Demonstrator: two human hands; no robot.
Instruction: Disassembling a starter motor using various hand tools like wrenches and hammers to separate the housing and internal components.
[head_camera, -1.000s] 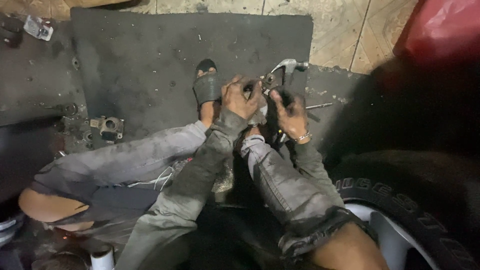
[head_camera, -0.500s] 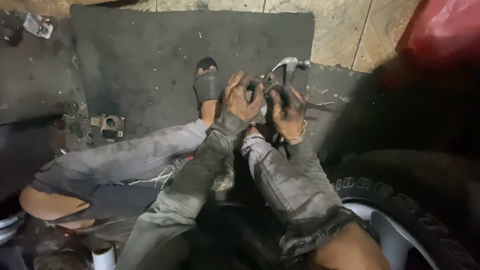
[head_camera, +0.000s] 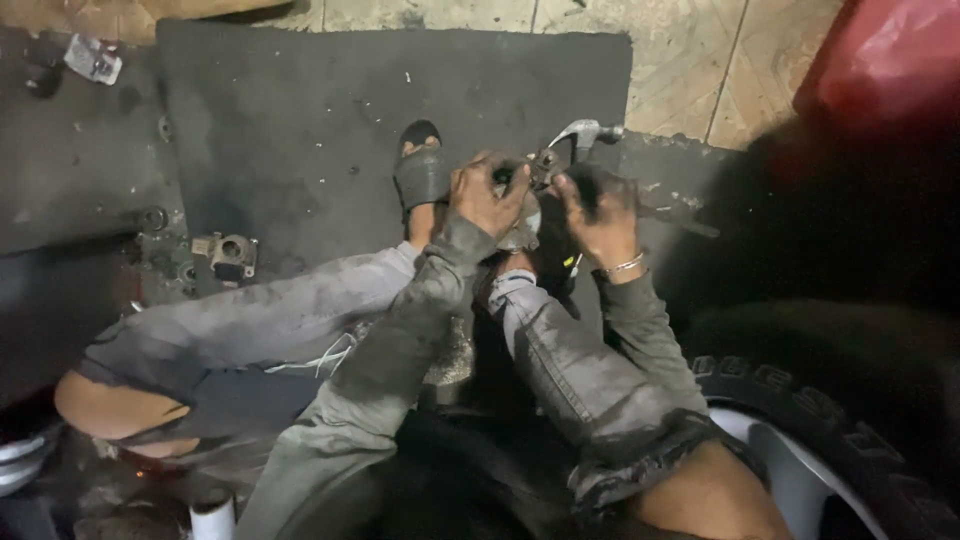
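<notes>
— Hands first: where are they?
— Both sit at the far middle of the scene, over the person's shins. The left hand (head_camera: 487, 195) is curled, its fingers pressed together round a small dark metal part (head_camera: 540, 163). The right hand (head_camera: 600, 212) closes on the same part from the right, fingers bent and greasy, a thin bracelet (head_camera: 625, 266) on the wrist.
— What is the part exactly?
— Too small and dark to tell; it lies between the two hands, touching both.
— And that silvery shape just beyond?
— A claw hammer head (head_camera: 583, 132), just far of the part. Whether a hand grips its handle, I cannot tell.
— What lies under all this?
— A dark rubber mat (head_camera: 300, 120) on the floor, with a foot in a black sandal (head_camera: 422, 172) just left of the left hand.
— Anything else around?
— A small metal fitting (head_camera: 228, 252) sits well to the left on the mat's near edge. A black tyre (head_camera: 830, 400) on a pale rim fills the near right, and something red (head_camera: 890, 50) shows at the far right.
</notes>
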